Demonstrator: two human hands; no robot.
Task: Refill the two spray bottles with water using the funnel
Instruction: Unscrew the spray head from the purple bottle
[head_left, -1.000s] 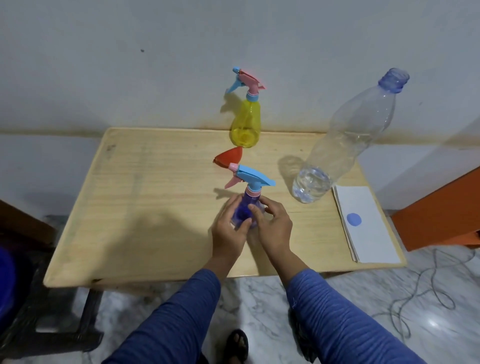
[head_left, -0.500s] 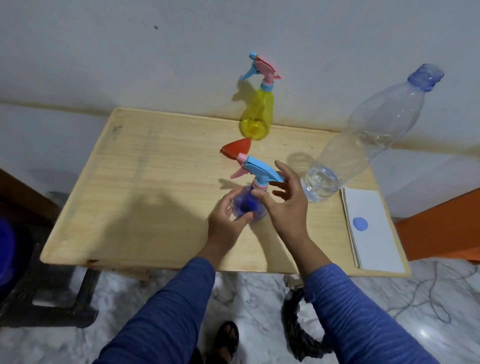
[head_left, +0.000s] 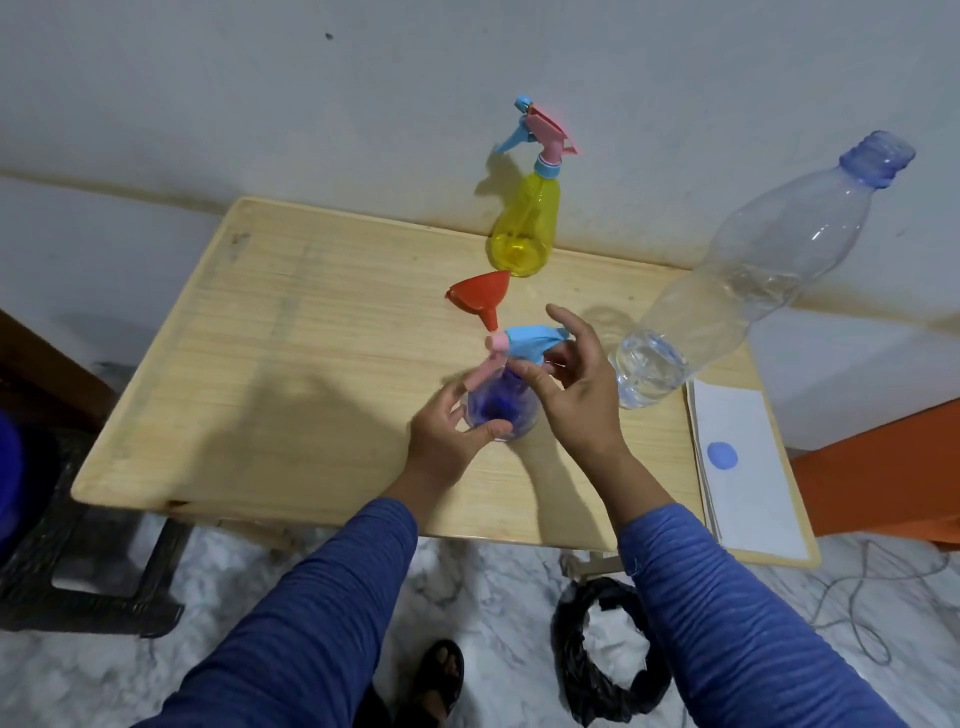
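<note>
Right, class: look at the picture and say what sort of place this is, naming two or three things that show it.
Probably a room in a home, not a lab or workshop. A small wooden table stands against a plain scuffed wall, the floor is marble-patterned, and a loose cable lies on it.

Soft, even indoor light reaches your wooden table (head_left: 260, 332) from above and to the right, so a broad shadow of you spreads left of your hands. The yellow spray bottle (head_left: 524, 228) throws a shadow leftward on the wall. Wide-angle distortion tilts the clear water bottle (head_left: 737, 291) outward. Your right hand (head_left: 576, 395) is slightly motion-blurred.
</note>
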